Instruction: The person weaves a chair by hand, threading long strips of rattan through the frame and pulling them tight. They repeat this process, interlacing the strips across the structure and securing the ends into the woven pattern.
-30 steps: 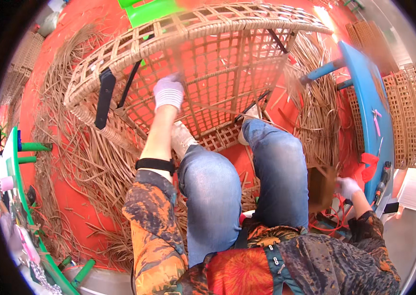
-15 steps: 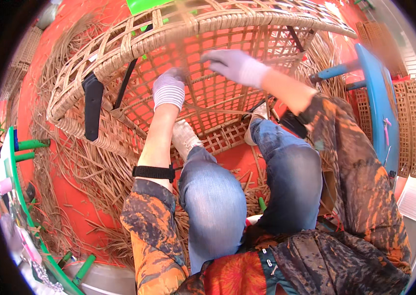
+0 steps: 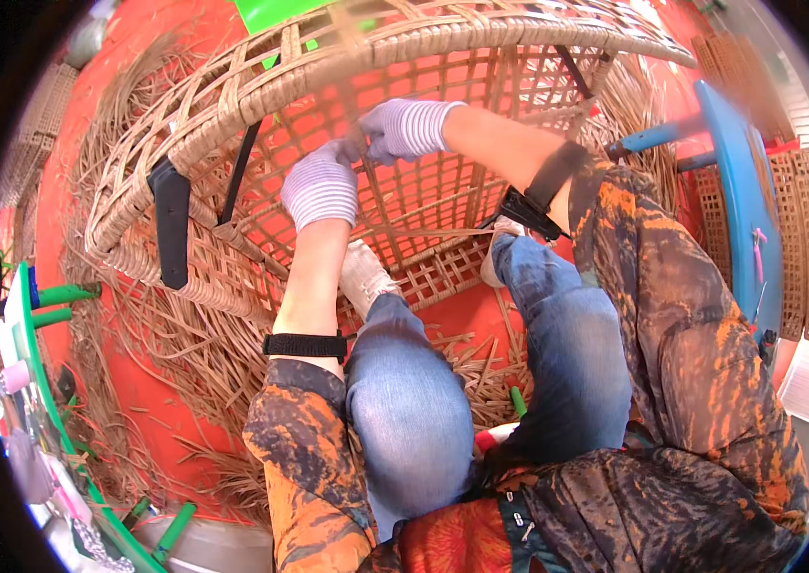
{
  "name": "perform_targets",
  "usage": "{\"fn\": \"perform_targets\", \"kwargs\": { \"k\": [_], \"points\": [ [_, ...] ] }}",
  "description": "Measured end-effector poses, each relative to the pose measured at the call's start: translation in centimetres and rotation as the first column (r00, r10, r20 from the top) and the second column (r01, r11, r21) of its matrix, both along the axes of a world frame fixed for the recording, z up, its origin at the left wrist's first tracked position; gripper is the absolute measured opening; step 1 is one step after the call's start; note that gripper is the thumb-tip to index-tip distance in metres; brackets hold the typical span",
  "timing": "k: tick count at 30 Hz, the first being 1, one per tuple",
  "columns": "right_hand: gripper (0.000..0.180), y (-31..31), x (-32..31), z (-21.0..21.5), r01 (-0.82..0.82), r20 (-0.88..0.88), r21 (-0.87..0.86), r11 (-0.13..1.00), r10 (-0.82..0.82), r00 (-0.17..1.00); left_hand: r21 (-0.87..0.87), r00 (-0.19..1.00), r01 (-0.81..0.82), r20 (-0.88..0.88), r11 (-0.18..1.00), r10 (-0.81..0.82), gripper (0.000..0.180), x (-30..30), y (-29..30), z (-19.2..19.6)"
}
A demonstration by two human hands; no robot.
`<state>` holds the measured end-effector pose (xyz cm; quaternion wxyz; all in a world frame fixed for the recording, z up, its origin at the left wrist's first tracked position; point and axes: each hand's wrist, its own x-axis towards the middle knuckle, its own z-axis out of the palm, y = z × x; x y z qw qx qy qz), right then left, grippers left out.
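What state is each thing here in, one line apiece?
Left hand: gloved, fingers bent; grip unclear
Right hand: gloved, fingers bent, close to the left; grip unclear
Woven openwork basket: tilted, open side toward the person
Loose fibre strips: scattered in heaps on the red floor
Black strap: fastened round the left forearm
Blue table: upright, pink tool lying on top

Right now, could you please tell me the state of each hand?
Left hand: by the woven frame; grip cannot be told.
Right hand: beside the left; grip cannot be told.
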<state>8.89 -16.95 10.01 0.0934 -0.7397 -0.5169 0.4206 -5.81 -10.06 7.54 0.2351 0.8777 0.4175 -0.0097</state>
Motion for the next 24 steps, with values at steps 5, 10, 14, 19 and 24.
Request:
{"fn": "perform_targets", "kwargs": {
  "k": [5,10,14,19,24],
  "points": [
    [0.03,-1.9,-0.2,0.0,-0.128,0.351,0.101,0.987,0.085,0.933,0.131,0.975,0.016,0.217,0.991,-0.044,0.027,-0.1,-1.0,-1.5],
    [0.025,-6.3,-0.6,1.3,-0.2,0.476,0.023,0.98,0.165,0.864,0.024,0.932,-0.011,0.363,1.0,0.001,0.028,-2.1,-1.3,-0.1],
    [0.021,-16.6,-2.4,6.1,-0.295,0.429,0.23,0.928,0.175,0.886,-0.328,0.868,-0.065,0.447,0.942,0.216,0.045,-1.8,-2.2,0.4],
    [0.013,-28.0,-6.9,16.7,-0.181,0.36,0.301,0.936,0.064,0.931,-0.261,0.992,-0.12,0.01,0.958,0.127,0.069,2.1,-4.6,3.3],
    [0.01,-38.7,-6.6,18.7,0.093,0.481,0.347,0.933,-0.263,0.836,-0.223,0.988,-0.129,0.052,0.966,0.144,0.054,2.1,-3.4,0.0]
  ]
}}
